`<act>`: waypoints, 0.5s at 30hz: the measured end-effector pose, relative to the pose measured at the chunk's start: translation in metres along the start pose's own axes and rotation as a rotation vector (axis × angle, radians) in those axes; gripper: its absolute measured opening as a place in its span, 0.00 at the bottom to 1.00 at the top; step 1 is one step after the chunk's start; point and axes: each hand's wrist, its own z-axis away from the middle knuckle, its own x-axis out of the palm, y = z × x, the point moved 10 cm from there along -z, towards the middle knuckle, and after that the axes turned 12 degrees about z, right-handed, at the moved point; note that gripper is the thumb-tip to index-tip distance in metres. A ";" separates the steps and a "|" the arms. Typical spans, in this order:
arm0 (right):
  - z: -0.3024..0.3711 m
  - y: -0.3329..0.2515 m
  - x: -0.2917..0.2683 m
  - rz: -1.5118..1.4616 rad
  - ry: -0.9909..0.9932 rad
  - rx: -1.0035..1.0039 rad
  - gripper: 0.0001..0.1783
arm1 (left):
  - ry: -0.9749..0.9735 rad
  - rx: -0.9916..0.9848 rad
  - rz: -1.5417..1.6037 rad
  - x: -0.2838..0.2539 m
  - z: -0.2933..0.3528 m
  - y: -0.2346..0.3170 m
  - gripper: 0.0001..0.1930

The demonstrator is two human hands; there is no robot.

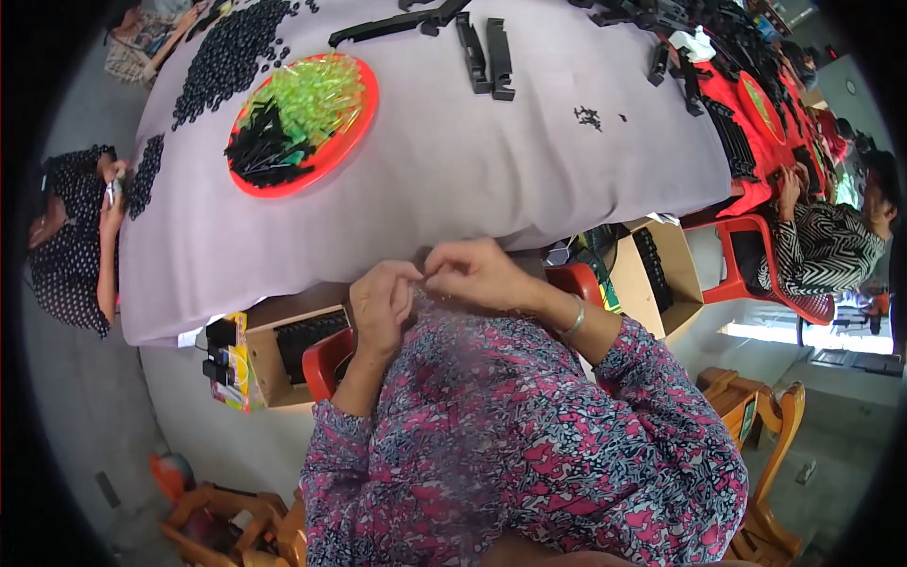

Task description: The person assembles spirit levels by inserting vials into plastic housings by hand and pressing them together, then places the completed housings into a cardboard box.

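Close to my chest, just off the near edge of the cloth-covered table (444,180), my two hands meet at the fingertips. My left hand (381,304) is closed in a pinch with its thumb and index finger. Facing it, my right hand (480,276) is curled, thumb and fingers pressed together. Whatever lies between the fingertips is too small to make out. The nearest things on the cloth are a red plate (351,151) bearing yellow-green translucent pieces (321,94) and black slim parts (265,146).
Round black pieces (227,61) spread at far left. Long black plastic parts (499,59) and tiny black bits (588,118) lie farther back. Cardboard boxes (269,364) flank my red chair (326,364). One person (80,236) sits left, another (822,241) right.
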 end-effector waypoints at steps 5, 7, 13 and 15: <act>-0.009 -0.024 -0.084 0.030 0.379 -0.108 0.01 | 0.010 -0.005 0.097 -0.004 0.002 0.005 0.16; -0.016 -0.037 -0.130 0.140 0.536 -0.159 0.02 | -0.011 0.007 0.090 -0.003 0.003 0.005 0.15; -0.062 -0.013 -0.261 0.412 0.885 -0.031 0.09 | -0.043 -0.007 0.011 0.004 0.004 0.002 0.14; -0.076 -0.006 -0.278 0.636 0.926 0.161 0.17 | -0.046 -0.006 0.028 0.002 0.004 0.000 0.13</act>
